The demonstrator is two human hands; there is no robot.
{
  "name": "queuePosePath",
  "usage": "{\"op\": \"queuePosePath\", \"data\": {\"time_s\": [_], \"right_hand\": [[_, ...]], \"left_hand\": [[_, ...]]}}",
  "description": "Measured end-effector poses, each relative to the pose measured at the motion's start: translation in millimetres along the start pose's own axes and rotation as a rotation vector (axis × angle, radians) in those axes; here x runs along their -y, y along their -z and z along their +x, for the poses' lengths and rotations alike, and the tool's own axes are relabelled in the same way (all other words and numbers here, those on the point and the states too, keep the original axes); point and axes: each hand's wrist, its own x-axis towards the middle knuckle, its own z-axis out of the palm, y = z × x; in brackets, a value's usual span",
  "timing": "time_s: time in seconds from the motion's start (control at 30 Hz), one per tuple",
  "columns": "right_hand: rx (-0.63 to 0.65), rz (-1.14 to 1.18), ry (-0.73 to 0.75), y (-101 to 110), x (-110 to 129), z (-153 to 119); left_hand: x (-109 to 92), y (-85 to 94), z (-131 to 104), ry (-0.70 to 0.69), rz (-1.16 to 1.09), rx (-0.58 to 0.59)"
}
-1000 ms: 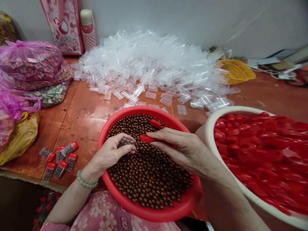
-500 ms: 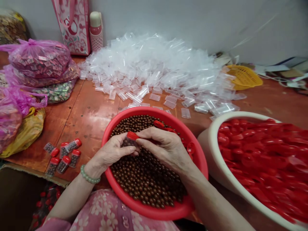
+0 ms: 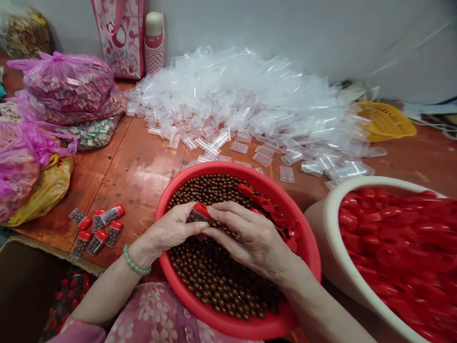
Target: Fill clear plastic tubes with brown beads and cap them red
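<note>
Over the red basin (image 3: 310,233) of brown balls (image 3: 214,281), my left hand (image 3: 178,224) is wrapped round a small clear container with a red cap (image 3: 200,210). My right hand (image 3: 246,233) touches the cap's right side with its fingertips, the fingers bent close together; whether they pinch anything else is hidden. Several loose red caps (image 3: 264,204) lie on the balls at the basin's right side. On the table to the left, several filled containers with red caps (image 3: 97,242) lie in a group.
Clear empty containers (image 3: 243,95) are heaped behind the basin. A white tub (image 3: 330,228) of red caps stands right. Pink bags (image 3: 67,85), a yellow bag (image 3: 53,183), a bottle (image 3: 154,43) and a yellow basket (image 3: 385,121) surround the work. An open box (image 3: 21,276) is lower left.
The view has shifted, so the surroundings sit farther right. My right hand's fingers have moved from pinching the cap's edge to resting lower beside it, and the container is turned more upright.
</note>
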Motion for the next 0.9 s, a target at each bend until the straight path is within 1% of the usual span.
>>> {"op": "queuePosePath", "data": {"time_s": [0.1,0.2,0.27,0.33,0.43,0.47,0.53,0.63,0.7,0.73,0.8,0.83,0.9], "right_hand": [[0.036,0.050,-0.001,2.8,0.0,4.8],[0.068,0.130,-0.002,4.5,-0.7,9.8],[0.069,0.143,-0.008,3.8,-1.4,10.7],[0.050,0.160,-0.026,1.6,-2.0,9.7],[0.003,0.234,-0.064,-2.9,-1.9,7.5],[-0.017,0.272,-0.095,-4.2,-1.4,7.0],[-0.076,0.374,-0.206,-6.2,-0.3,6.6],[-0.184,0.577,-0.415,-7.4,1.0,7.9],[-0.239,0.660,-0.481,-7.5,1.0,10.0],[-0.257,0.666,-0.486,-7.6,0.6,11.3],[-0.280,0.601,-0.460,-7.8,-0.3,14.3],[-0.278,0.528,-0.429,-8.0,-0.7,15.9],[-0.231,0.328,-0.328,-8.5,-0.7,18.9]], "left_hand": [[0.8,2.2,1.0,-0.007,-0.007,0.005],[1.6,3.0,3.3,0.017,-0.122,-0.009],[2.0,2.2,5.6,0.063,-0.193,-0.068],[2.4,0.8,8.3,0.096,-0.201,-0.148],[3.7,-0.3,12.0,0.092,-0.180,-0.237],[4.5,-0.2,12.8,0.079,-0.182,-0.261],[5.9,0.4,13.8,0.049,-0.180,-0.288],[5.8,0.8,13.3,0.028,-0.173,-0.256],[3.3,0.2,11.9,0.056,-0.193,-0.236],[1.5,-0.3,11.0,0.072,-0.206,-0.234],[-1.7,-1.4,9.0,0.096,-0.224,-0.227],[-2.7,-1.8,8.2,0.100,-0.227,-0.219],[-3.5,-2.4,7.1,0.095,-0.228,-0.178]]}}
